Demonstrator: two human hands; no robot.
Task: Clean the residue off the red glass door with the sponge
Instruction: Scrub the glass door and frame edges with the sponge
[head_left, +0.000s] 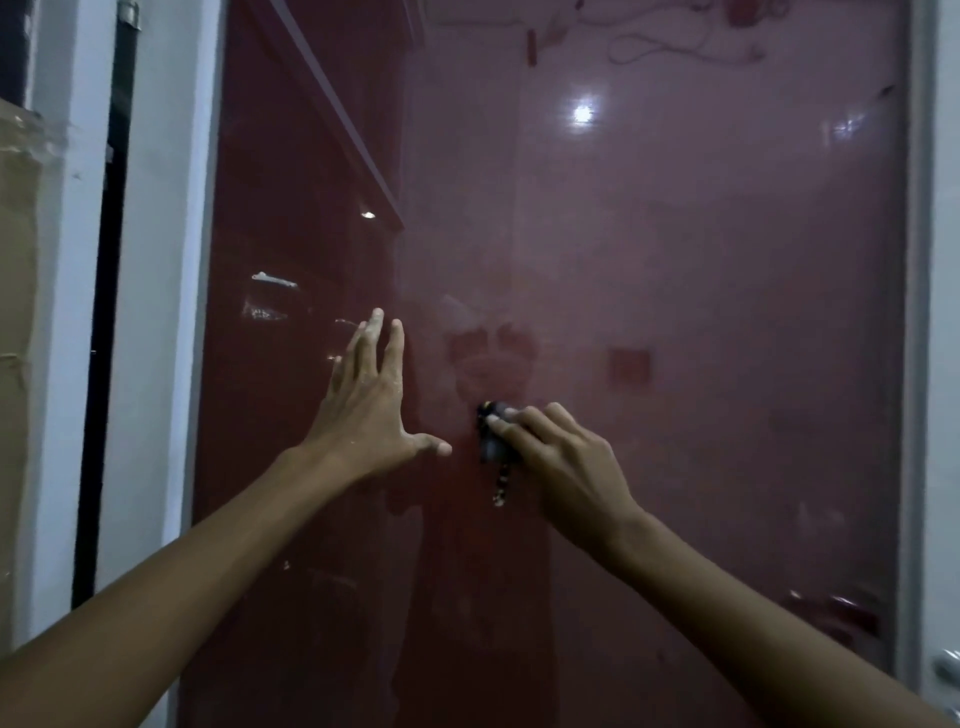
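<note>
The red glass door (675, 260) fills most of the head view, glossy and hazy with smears and reflections. My right hand (561, 462) grips a small dark sponge (491, 431) and presses it against the glass at mid height; a short strand hangs below the sponge. My left hand (371, 405) lies flat on the glass just left of the sponge, fingers straight and spread, with white specks on the fingers. White residue streaks (272, 280) show on the glass up and to the left of my left hand.
A white door frame (156, 312) runs down the left, with a dark gap and a brown cardboard surface (15, 312) beyond it. A grey frame edge (917, 312) bounds the glass on the right. A metal handle (948, 670) sits at the lower right corner.
</note>
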